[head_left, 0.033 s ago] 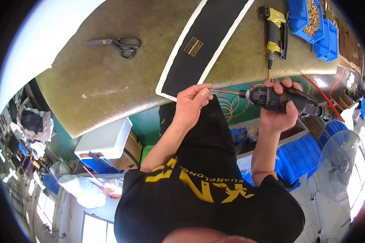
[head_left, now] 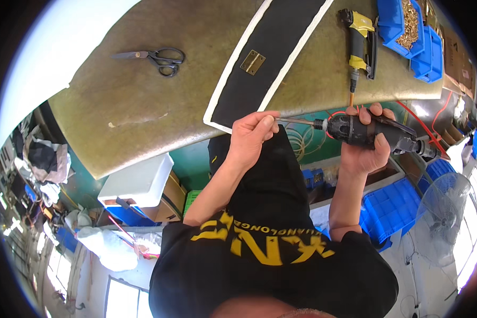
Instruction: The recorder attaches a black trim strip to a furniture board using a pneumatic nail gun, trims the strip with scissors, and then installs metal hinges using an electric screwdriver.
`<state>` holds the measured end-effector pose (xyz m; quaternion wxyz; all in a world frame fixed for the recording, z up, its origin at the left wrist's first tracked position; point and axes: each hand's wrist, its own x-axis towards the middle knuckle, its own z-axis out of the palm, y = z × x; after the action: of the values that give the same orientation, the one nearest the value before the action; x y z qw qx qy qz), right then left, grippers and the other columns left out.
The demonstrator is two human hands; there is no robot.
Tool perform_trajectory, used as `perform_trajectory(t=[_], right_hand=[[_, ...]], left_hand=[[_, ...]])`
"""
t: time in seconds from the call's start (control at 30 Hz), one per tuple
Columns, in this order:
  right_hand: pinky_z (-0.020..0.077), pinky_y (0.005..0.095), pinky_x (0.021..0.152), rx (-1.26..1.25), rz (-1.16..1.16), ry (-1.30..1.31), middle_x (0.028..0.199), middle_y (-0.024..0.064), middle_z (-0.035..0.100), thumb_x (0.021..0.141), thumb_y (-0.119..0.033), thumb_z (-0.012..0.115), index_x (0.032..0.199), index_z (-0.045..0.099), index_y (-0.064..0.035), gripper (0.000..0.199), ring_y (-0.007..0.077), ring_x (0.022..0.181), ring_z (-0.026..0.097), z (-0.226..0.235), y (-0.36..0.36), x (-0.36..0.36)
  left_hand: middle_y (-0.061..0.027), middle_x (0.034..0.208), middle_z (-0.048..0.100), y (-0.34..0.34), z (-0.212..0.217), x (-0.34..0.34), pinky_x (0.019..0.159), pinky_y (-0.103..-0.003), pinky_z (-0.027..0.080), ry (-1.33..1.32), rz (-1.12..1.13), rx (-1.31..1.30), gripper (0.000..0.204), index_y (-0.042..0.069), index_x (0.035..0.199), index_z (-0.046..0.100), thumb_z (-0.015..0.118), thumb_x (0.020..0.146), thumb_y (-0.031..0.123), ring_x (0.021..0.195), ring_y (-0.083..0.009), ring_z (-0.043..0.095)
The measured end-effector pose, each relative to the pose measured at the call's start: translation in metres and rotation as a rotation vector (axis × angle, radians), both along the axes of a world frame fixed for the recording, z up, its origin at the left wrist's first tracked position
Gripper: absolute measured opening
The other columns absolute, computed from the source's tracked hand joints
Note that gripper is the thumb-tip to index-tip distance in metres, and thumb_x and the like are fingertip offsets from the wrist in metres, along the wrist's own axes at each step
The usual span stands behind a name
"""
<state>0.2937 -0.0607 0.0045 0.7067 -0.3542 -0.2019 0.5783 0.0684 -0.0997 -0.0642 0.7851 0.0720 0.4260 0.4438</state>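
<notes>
My right hand (head_left: 368,140) grips a black air screwdriver (head_left: 355,131) just off the bench's near edge, its long metal bit (head_left: 297,121) pointing left. At the far end of that bit, the thumb and fingers of my left hand (head_left: 253,130) are pinched together around the tip. Whether a small screw sits between those fingertips is hidden. Beyond my hands lies a black panel (head_left: 273,45) with white edging, running away across the bench. A brass hinge (head_left: 253,62) rests flat on its middle, its screw holes showing.
Scissors (head_left: 161,60) lie on the worn bench top (head_left: 143,100) at left. A yellow and black air nailer (head_left: 359,45) is at right, beside a blue bin (head_left: 391,26) of brass-coloured screws. Red air hose (head_left: 416,117) trails off the right side. A fan (head_left: 445,217) stands lower right.
</notes>
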Motion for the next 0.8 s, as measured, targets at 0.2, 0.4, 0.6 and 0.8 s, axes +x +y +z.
perform_trajectory(t=[0.2,0.4,0.6,0.8], right_hand=[[0.0381,0.0471,0.105,-0.023,0.055,0.079,0.119,0.0085,0.058,0.076,-0.013,0.072,0.124,0.056,-0.0102,0.05,0.0212,0.099,0.059,-0.004,0.006,0.026],[0.0417,0.0507,0.101,-0.069,0.024,0.129,0.118,0.0106,0.058,0.077,-0.014,0.07,0.126,0.055,-0.0093,0.052,0.0223,0.098,0.06,-0.015,0.004,0.046],[0.0402,0.0481,0.103,-0.098,0.107,0.102,0.117,0.0087,0.057,0.076,-0.013,0.072,0.122,0.055,-0.0082,0.05,0.0211,0.098,0.057,-0.018,-0.005,0.041],[0.0399,0.047,0.103,-0.086,0.146,0.129,0.118,0.0086,0.056,0.076,-0.015,0.073,0.126,0.053,-0.0081,0.054,0.021,0.099,0.056,-0.024,-0.007,0.023]], left_hand=[[-0.0005,0.077,0.059,0.013,0.004,0.008,0.061,-0.021,0.038,-0.002,-0.227,-0.038,0.026,-0.004,0.111,0.068,0.063,0.098,0.018,0.067,-0.0064,0.049],[-0.0026,0.077,0.058,0.058,-0.024,-0.001,0.053,-0.03,0.045,1.561,-0.06,0.677,0.023,0.01,0.106,0.075,0.077,0.084,0.018,0.062,-0.0128,0.056],[-0.0019,0.077,0.054,0.078,-0.055,-0.011,0.054,-0.033,0.047,1.943,-0.108,0.748,0.026,0.014,0.102,0.076,0.081,0.078,0.021,0.063,-0.0184,0.058],[-0.0039,0.079,0.062,0.055,-0.049,-0.04,0.061,-0.031,0.049,1.766,-0.096,0.498,0.027,0.011,0.105,0.078,0.081,0.08,0.022,0.066,-0.0192,0.061]])
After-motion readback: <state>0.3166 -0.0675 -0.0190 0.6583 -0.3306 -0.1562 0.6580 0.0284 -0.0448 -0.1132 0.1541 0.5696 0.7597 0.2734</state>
